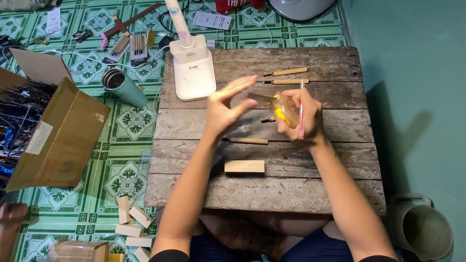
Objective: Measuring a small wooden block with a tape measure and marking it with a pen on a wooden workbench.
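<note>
Gripping a small clear container with yellow contents [284, 112], the right hand [303, 115] is raised over the middle of the weathered wooden tabletop [340, 63]; its fingers are curled closed around the container, and a slim pink pen-like tool [301, 114] runs upright along the same hand. Left hand [225, 104] is open, empty, fingers spread and slightly blurred, thumb and forefinger nearly meeting, just beside the container and a thin tan strip [262, 97] that sticks out from it toward the left. Whether the left fingertips touch that strip cannot be told. Two wooden-handled carving tools [286, 76] lie side by side on the tabletop beyond the hands; a third [245, 140] lies below the left hand, and the tip of a fourth [268, 119] shows beside the container. A pale rectangular wood block [244, 166] rests nearer the person, between the forearms. A white desk lamp base [194, 73] sits at the far left corner of the tabletop. On the green patterned floor [131, 121], left of the tabletop: a teal tumbler [125, 87] lying tilted, an open cardboard box [58, 136], and several small wood blocks [133, 225]. A grey bucket [422, 228] stands at lower right.
</note>
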